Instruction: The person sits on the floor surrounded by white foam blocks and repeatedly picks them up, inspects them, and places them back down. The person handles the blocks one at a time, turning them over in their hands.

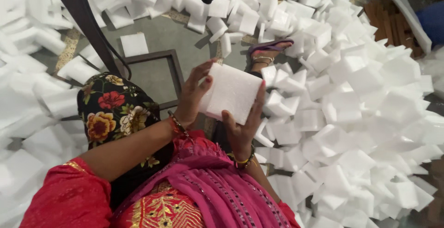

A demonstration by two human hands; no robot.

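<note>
A square white foam block [233, 93] is held up in front of me between both hands. My left hand [194, 96] grips its left edge with the fingers curled over the top corner. My right hand [243, 126] holds it from below and from the right, thumb on the front face. Both wrists wear bangles. My lap is covered by pink and red cloth [203, 186], and my knee by black floral cloth [115, 110].
Heaps of white foam blocks [360, 117] lie to the right, across the top and on the left [27, 70]. A dark metal frame [171, 68] stands on the grey floor. My foot in a purple sandal [268, 49] rests among the blocks.
</note>
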